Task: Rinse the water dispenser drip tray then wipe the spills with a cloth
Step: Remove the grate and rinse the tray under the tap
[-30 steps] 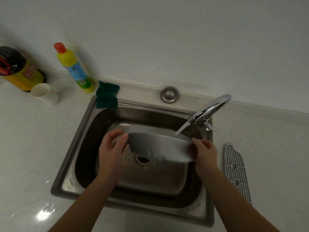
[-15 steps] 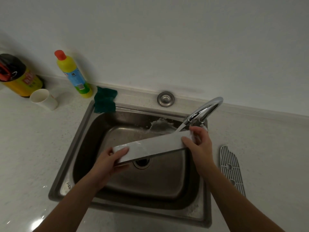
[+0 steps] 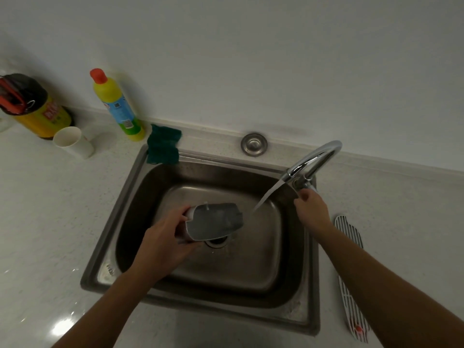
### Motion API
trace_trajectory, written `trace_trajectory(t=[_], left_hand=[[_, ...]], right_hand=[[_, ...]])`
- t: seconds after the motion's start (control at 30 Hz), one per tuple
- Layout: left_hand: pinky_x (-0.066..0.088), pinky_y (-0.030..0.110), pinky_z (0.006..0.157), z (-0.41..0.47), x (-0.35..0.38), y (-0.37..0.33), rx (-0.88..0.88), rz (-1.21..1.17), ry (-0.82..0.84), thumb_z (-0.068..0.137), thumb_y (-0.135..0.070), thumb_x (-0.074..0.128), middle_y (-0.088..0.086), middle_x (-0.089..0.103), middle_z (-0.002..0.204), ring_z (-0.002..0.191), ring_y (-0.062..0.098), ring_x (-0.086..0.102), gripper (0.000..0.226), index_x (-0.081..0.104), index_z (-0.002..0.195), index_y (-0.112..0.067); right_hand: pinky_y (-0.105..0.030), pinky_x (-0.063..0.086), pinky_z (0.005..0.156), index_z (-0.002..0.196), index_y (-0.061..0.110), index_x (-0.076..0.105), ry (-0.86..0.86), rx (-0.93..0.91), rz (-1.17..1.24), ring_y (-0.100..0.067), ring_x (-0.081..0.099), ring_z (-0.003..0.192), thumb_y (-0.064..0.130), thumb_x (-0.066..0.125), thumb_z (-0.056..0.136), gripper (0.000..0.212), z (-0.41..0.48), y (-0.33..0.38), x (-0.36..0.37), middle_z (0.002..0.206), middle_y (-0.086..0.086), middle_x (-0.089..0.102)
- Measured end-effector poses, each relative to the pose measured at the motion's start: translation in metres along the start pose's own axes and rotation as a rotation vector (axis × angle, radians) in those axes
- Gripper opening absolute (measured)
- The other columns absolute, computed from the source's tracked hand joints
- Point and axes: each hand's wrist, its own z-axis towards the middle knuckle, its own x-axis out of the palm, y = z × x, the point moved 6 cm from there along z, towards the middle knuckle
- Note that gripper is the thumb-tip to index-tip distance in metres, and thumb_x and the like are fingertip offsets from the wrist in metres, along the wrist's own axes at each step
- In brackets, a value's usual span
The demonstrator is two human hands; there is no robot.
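1. Since half a second ago the right hand has let go of the grey, oblong plastic drip tray and gone up to the base of the curved chrome tap. The tray, then held level between both hands, now stands tipped on end.
2. Left hand: fingers and thumb are clasped round the tray's near end, carrying it alone above the round drain inside the stainless-steel sink. It is probably held this way so that leftover water runs off the low edge into the basin.
3. Right hand: the fingers are curled beside the tap's lever, and whether they grasp it or merely touch it cannot be told. A thin stream of water falls just right of the tray and misses it. The hand is most likely there to adjust or stop the flow.
4. Edges: the tray's far end hangs apart from every basin wall, so there is room to swing it back under the stream or lift it out.
5. A white slotted plastic grille lies flat on the pale speckled countertop, just beside the sink's right rim and close to the right forearm. It appears to be set aside for its own rinse.
6. A dark green folded cloth is draped over the sink's back-left corner, near the left hand's side.
7. A yellow bottle with a red cap, a white paper cup and a yellow jar with a dark lid stand by the wall, well apart from the work.
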Motion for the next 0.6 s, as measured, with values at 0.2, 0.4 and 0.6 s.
trace_trajectory(t=[0.2, 0.4, 0.6], left_hand=[[0.05, 0.017, 0.091, -0.004, -0.009, -0.005, 0.011, -0.004, -0.038, 0.066, -0.037, 0.092, -0.004, 0.062, 0.135, 0.114, 0.002, 0.057, 0.092, 0.046, 0.144, -0.024], [0.058, 0.03, 0.084, 0.001, -0.012, -0.013, 0.011, 0.072, -0.029, 0.066, -0.045, 0.091, 0.001, 0.068, 0.123, 0.1, 0.011, 0.065, 0.09, 0.047, 0.141, -0.023], [0.058, 0.033, 0.081, -0.005, -0.021, -0.025, 0.004, 0.206, -0.08, 0.064, -0.051, 0.091, 0.001, 0.072, 0.112, 0.092, 0.014, 0.067, 0.081, 0.05, 0.128, -0.024]], right_hand=[[-0.024, 0.035, 0.056, 0.118, 0.017, 0.059, -0.128, 0.112, 0.074, -0.005, 0.051, 0.073, 0.026, 0.061, 0.096, 0.024, 0.027, 0.0, -0.02, 0.086, 0.006, 0.058], [-0.03, 0.04, 0.075, 0.105, 0.02, 0.059, -0.036, 0.045, -0.014, -0.022, 0.057, 0.086, 0.02, 0.064, 0.09, 0.017, 0.014, -0.001, -0.02, 0.099, -0.005, 0.063], [-0.031, 0.046, 0.077, 0.115, 0.022, 0.058, 0.229, -0.009, -0.382, -0.02, 0.062, 0.094, 0.033, 0.066, 0.092, 0.027, -0.043, -0.044, -0.034, 0.118, -0.011, 0.067]])
